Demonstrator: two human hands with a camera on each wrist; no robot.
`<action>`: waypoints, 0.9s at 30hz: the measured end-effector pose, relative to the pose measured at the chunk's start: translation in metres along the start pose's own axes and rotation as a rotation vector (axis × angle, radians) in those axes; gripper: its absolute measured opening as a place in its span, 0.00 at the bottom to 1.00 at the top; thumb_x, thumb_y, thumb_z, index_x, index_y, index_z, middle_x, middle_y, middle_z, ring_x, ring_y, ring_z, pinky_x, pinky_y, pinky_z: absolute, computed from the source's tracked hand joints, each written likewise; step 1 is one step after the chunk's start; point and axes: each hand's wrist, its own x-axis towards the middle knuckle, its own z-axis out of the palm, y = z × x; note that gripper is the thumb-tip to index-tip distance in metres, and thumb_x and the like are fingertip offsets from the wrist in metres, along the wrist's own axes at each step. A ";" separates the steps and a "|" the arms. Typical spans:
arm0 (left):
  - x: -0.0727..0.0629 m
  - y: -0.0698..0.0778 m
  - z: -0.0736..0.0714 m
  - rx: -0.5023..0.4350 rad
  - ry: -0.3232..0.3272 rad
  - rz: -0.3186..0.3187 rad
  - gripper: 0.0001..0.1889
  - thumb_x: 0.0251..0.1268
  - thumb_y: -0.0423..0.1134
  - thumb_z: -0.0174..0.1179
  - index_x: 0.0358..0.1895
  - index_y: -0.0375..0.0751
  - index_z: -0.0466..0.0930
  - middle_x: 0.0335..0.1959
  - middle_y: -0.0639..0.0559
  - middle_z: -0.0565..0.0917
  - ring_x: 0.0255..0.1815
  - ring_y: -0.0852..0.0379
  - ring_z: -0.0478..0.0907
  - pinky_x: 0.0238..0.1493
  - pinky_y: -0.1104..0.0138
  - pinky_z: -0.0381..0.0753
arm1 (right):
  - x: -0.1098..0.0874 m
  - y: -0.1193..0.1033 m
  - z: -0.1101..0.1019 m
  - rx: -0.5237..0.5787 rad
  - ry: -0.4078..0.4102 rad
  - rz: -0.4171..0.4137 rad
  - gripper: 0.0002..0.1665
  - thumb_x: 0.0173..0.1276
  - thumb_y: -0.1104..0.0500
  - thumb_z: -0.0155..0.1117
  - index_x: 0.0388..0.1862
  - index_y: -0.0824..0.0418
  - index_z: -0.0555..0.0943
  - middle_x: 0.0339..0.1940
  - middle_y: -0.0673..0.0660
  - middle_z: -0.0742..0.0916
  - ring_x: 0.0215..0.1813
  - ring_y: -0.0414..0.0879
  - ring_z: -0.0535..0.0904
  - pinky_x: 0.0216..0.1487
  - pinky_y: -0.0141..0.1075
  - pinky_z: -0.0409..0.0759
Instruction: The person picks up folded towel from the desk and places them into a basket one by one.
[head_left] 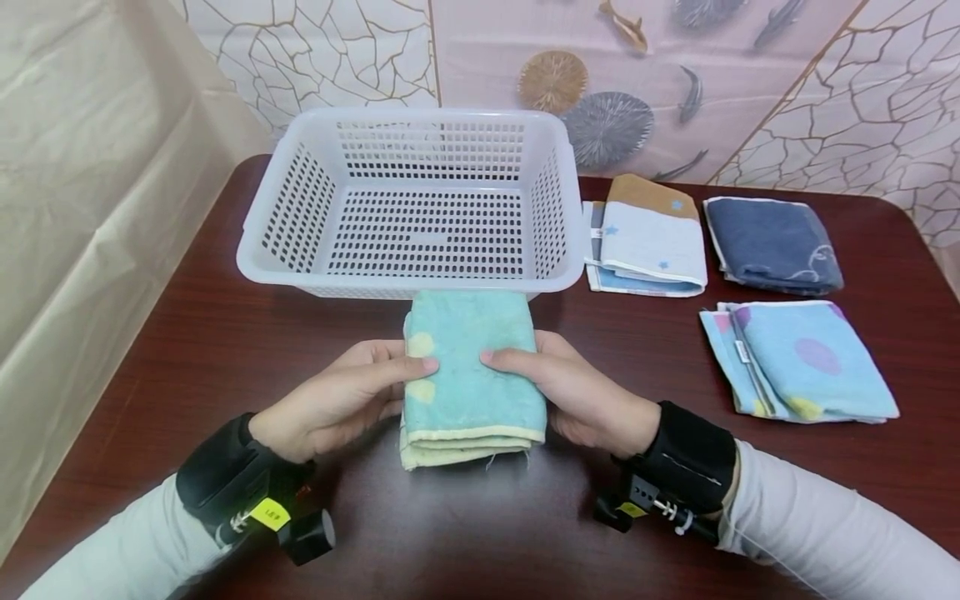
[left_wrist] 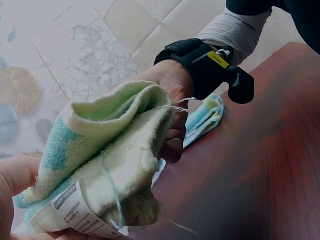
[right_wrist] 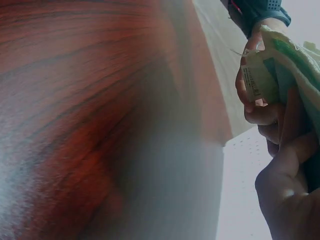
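Mint towel (head_left: 480, 367): folded, with pale yellow trim, held between both hands in front of the basket; it seems to be clear of the table, though its underside is hidden from the head view.
Left hand (head_left: 333, 402): grip clamped on the towel's left side, thumb on top, the other fingers mostly out of sight beneath; the left wrist view cuts this hand off at its edge.
Right hand (head_left: 588, 392): grip clamped on the towel's right side, thumb on top, other fingers largely hidden by the cloth.
Care label (left_wrist: 80, 212): attached to the mint towel, its print too small to read.
Loose thread (left_wrist: 112, 187): trails over the towel's folds.
White basket (head_left: 345, 282): on the table beyond the towel, which covers part of its front wall; whether they touch cannot be told.
White-and-brown towel (head_left: 652, 237): folded, just beside the basket's right side.
Navy towel (head_left: 776, 246): folded, right of that one.
Blue spotted towel (head_left: 813, 358): folded, nearer the person; partly blocked by the right hand in the left wrist view.
Table (head_left: 465, 533): dark red-brown, cut off below, blurred in the right wrist view.
Sleeves (head_left: 832, 525): white, cropped by the head view's edges.
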 end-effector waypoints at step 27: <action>-0.005 0.047 0.008 -0.066 -0.026 0.168 0.23 0.76 0.40 0.48 0.69 0.34 0.65 0.55 0.51 0.85 0.51 0.58 0.85 0.56 0.62 0.83 | -0.015 -0.058 0.015 0.084 0.011 -0.126 0.24 0.76 0.60 0.51 0.69 0.60 0.64 0.50 0.57 0.86 0.43 0.47 0.88 0.44 0.45 0.87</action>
